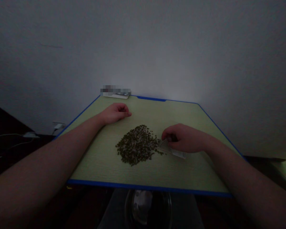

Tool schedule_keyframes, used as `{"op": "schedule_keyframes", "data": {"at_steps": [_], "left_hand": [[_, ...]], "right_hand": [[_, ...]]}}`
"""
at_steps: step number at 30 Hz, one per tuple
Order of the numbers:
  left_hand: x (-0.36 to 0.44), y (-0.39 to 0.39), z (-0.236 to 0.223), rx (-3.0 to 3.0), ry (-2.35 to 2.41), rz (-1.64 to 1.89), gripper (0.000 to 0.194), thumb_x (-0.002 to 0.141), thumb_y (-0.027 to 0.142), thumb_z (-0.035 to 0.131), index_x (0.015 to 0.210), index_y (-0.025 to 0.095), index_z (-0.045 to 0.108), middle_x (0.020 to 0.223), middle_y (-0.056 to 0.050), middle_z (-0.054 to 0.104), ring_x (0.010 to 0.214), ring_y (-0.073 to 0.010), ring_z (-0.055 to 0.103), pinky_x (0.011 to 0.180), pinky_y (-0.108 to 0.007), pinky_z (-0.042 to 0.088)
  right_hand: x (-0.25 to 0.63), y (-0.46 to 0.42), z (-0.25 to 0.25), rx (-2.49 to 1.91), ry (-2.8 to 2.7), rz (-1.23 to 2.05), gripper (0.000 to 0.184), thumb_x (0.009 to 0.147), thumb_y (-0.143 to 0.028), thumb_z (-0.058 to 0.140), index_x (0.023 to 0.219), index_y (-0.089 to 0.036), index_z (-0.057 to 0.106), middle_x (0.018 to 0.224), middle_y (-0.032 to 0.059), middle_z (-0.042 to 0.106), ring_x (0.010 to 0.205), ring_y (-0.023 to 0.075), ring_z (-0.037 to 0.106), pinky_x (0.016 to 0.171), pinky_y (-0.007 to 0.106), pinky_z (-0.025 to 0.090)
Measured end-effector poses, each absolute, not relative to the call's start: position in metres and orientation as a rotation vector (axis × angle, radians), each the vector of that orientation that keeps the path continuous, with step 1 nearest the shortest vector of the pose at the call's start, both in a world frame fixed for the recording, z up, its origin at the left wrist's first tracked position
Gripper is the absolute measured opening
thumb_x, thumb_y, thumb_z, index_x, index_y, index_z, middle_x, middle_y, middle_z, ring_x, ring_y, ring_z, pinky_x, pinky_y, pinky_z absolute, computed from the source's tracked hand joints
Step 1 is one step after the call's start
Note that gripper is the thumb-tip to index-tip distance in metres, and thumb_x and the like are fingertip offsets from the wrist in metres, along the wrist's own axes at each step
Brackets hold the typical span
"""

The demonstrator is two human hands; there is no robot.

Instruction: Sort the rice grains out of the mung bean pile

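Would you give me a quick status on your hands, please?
Left hand curled on the green tabletop. Right hand holding a small white packet. Pile of green seeds beside the packet.

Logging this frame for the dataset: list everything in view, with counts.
green beans: one heap, dark green with pale bits, mid-table
white packet: one, white, on table right of heap
table: one, pale green with blue edge, against wall
blurred white item: one, white, at far table edge
glass bowl: one, clear, below near table edge
white cable: one, white, low at far left
left hand: one, loosely closed, resting on table
right hand: one, closed on white packet
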State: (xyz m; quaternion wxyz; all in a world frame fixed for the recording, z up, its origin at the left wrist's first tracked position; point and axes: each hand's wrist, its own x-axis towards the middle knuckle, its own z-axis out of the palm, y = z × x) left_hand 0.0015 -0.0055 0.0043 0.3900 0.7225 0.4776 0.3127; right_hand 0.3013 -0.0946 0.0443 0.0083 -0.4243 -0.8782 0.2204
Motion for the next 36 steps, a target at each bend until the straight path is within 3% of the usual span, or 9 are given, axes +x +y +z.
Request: {"op": "schedule_keyframes", "data": {"at_steps": [36], "left_hand": [[0.001,-0.004,0.005,1.846,1.228,0.791,0.026,0.067,0.036,0.068,0.066,0.016,0.052,0.05,0.006,0.045,0.044,-0.0059,0.038,0.044,-0.021,0.028]], "right_hand": [[0.286,-0.102,0.045,-1.171,-2.803,0.717,0.034,0.071,-0.013,0.052,0.1,-0.016,0.069,0.079,0.0029,0.068,0.062,0.0126,0.054,0.056,0.024,0.037]]}}
